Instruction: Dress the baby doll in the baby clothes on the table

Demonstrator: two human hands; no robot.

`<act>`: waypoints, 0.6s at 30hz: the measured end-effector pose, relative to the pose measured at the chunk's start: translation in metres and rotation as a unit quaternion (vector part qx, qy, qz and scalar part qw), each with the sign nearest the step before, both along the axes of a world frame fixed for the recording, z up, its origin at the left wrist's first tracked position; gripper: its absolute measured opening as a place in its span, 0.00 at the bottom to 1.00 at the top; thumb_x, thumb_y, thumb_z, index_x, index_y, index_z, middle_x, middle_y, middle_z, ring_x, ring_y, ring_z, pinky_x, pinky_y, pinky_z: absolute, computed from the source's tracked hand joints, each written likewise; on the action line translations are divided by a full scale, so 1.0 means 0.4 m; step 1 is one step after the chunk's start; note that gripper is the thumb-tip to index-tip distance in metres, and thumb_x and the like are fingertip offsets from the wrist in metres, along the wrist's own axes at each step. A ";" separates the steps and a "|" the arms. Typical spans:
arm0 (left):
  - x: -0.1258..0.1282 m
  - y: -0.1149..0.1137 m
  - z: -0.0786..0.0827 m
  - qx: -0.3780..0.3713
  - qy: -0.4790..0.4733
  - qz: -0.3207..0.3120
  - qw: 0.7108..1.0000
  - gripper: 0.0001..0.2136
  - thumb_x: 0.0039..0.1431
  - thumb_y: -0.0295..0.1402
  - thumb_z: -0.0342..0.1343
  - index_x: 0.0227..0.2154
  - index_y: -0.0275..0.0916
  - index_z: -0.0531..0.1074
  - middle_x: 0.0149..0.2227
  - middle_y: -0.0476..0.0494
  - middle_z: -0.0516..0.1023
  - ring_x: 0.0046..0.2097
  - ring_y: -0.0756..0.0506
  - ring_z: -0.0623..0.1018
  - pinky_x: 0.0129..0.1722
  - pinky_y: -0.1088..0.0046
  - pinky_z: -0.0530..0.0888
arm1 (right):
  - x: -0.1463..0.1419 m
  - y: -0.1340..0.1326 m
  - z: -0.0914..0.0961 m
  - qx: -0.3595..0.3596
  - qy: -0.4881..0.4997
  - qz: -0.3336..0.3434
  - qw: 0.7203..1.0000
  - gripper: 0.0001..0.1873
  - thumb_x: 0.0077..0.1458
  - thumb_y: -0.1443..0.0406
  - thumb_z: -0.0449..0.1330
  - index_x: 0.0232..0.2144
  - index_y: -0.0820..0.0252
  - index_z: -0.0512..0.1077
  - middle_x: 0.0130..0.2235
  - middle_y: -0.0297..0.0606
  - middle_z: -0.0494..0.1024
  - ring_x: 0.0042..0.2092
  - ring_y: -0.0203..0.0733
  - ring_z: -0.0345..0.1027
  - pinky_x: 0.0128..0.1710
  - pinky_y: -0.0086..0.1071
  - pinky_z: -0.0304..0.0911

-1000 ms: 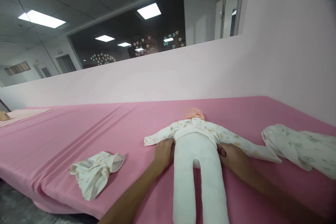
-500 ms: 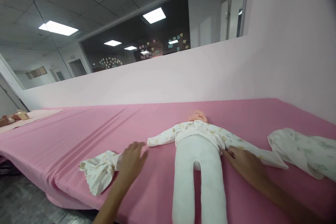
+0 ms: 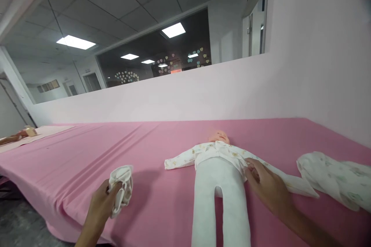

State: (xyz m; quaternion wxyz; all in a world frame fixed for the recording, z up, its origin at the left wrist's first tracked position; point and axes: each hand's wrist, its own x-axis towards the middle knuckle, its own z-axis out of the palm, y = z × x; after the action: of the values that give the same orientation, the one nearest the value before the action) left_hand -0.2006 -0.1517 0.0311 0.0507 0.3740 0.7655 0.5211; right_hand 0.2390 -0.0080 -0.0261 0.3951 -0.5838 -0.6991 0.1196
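Observation:
A doll (image 3: pixel 219 136) lies on its back in a white printed baby shirt (image 3: pixel 203 149) and white leggings (image 3: pixel 220 170), its sleeves spread to both sides. My left hand (image 3: pixel 102 201) is closed around a crumpled white baby garment (image 3: pixel 123 185) and holds it above the pink sheet; its exact kind is hard to make out. At the doll's side, my right hand (image 3: pixel 268 185) pinches the lower edge of the shirt, with the fingertips partly hidden.
The pink sheet (image 3: pixel 95 146) covers a long table against a white wall (image 3: pixel 185 104) with a window. Another white printed garment (image 3: pixel 333 177) lies at the right. A pale mat (image 3: pixel 49 131) with a small bottle (image 3: pixel 30 131) is at the far left.
My left hand has taken up the crumpled garment from the sheet and moved left with it. My right hand stays at the shirt's edge. The view has tilted up slightly.

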 end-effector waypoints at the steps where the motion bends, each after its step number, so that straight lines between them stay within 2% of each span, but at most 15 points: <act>1: 0.029 0.004 0.014 0.035 -0.068 -0.023 0.997 0.15 0.45 0.44 0.58 0.30 0.38 0.71 0.21 0.51 0.71 0.24 0.46 0.72 0.22 0.75 0.66 | -0.015 -0.020 0.020 0.002 0.027 0.011 1.000 0.18 0.59 0.55 0.48 0.46 0.54 0.68 0.36 0.34 0.76 0.37 0.43 0.70 0.36 0.35 0.61; 4: 0.131 0.010 0.050 0.115 -0.220 -0.110 0.962 0.23 0.42 0.42 0.62 0.41 0.38 0.70 0.27 0.50 0.76 0.27 0.46 0.75 0.25 0.75 0.69 | -0.094 -0.111 0.091 -0.034 0.096 0.095 0.990 0.18 0.59 0.52 0.49 0.46 0.50 0.69 0.41 0.34 0.76 0.43 0.42 0.68 0.43 0.36 0.62; 6: 0.212 0.005 0.069 0.121 -0.225 -0.161 0.953 0.23 0.44 0.42 0.63 0.44 0.38 0.69 0.31 0.48 0.78 0.31 0.45 0.76 0.28 0.75 0.71 | -0.162 -0.182 0.141 -0.086 0.117 0.198 0.969 0.20 0.57 0.51 0.52 0.49 0.49 0.68 0.44 0.35 0.74 0.46 0.44 0.67 0.45 0.36 0.62; 9: 0.329 -0.019 0.089 0.080 -0.192 -0.224 0.952 0.21 0.47 0.44 0.62 0.42 0.38 0.71 0.33 0.46 0.78 0.35 0.43 0.77 0.34 0.72 0.73 | -0.251 -0.261 0.203 -0.148 0.164 0.281 0.934 0.30 0.50 0.52 0.60 0.55 0.46 0.63 0.44 0.36 0.75 0.44 0.46 0.67 0.45 0.39 0.61; 10: 0.361 -0.029 0.093 0.061 -0.191 -0.254 0.946 0.20 0.48 0.44 0.61 0.41 0.38 0.71 0.33 0.46 0.78 0.35 0.44 0.77 0.36 0.72 0.74 | -0.270 -0.274 0.217 -0.159 0.162 0.300 0.926 0.31 0.47 0.54 0.63 0.54 0.47 0.64 0.41 0.36 0.76 0.42 0.47 0.67 0.44 0.39 0.61; 11: 0.384 -0.037 0.095 0.052 -0.193 -0.278 0.939 0.19 0.49 0.45 0.60 0.39 0.38 0.71 0.32 0.47 0.78 0.35 0.44 0.77 0.36 0.71 0.74 | -0.283 -0.281 0.228 -0.164 0.154 0.317 0.922 0.27 0.46 0.56 0.63 0.50 0.48 0.67 0.38 0.35 0.76 0.40 0.47 0.67 0.41 0.38 0.61; 13: 0.406 -0.044 0.094 0.043 -0.189 -0.300 0.934 0.18 0.50 0.48 0.58 0.36 0.39 0.71 0.29 0.48 0.76 0.32 0.46 0.75 0.34 0.72 0.73 | -0.289 -0.277 0.238 -0.154 0.130 0.338 0.919 0.11 0.49 0.60 0.59 0.37 0.53 0.70 0.30 0.34 0.73 0.34 0.43 0.65 0.35 0.34 0.58; 14: 0.404 -0.042 0.091 0.039 -0.181 -0.292 0.938 0.18 0.50 0.49 0.57 0.35 0.39 0.71 0.27 0.49 0.74 0.30 0.47 0.75 0.31 0.73 0.72 | -0.284 -0.269 0.239 -0.147 0.125 0.338 0.921 0.05 0.51 0.62 0.56 0.31 0.56 0.69 0.27 0.33 0.70 0.32 0.40 0.63 0.32 0.32 0.56; 16: 0.378 -0.028 0.081 0.033 -0.158 -0.247 0.956 0.19 0.51 0.50 0.57 0.36 0.38 0.70 0.25 0.50 0.72 0.28 0.47 0.73 0.27 0.74 0.71 | -0.264 -0.246 0.236 -0.145 0.144 0.303 0.931 0.07 0.54 0.65 0.50 0.24 0.58 0.61 0.24 0.30 0.63 0.28 0.35 0.56 0.28 0.30 0.51; 18: 0.336 -0.010 0.069 0.050 -0.137 -0.181 0.973 0.22 0.51 0.49 0.56 0.43 0.38 0.68 0.30 0.48 0.74 0.29 0.47 0.74 0.27 0.73 0.72 | -0.238 -0.219 0.234 -0.165 0.195 0.248 0.934 0.09 0.54 0.64 0.49 0.23 0.57 0.55 0.23 0.28 0.57 0.27 0.34 0.52 0.26 0.29 0.49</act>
State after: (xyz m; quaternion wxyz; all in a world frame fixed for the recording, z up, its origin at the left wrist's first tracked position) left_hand -0.0661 -0.1556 0.0587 0.2297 0.4337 0.6440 0.5869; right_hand 0.1438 -0.0955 0.0675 0.3795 -0.4136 -0.7014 0.4392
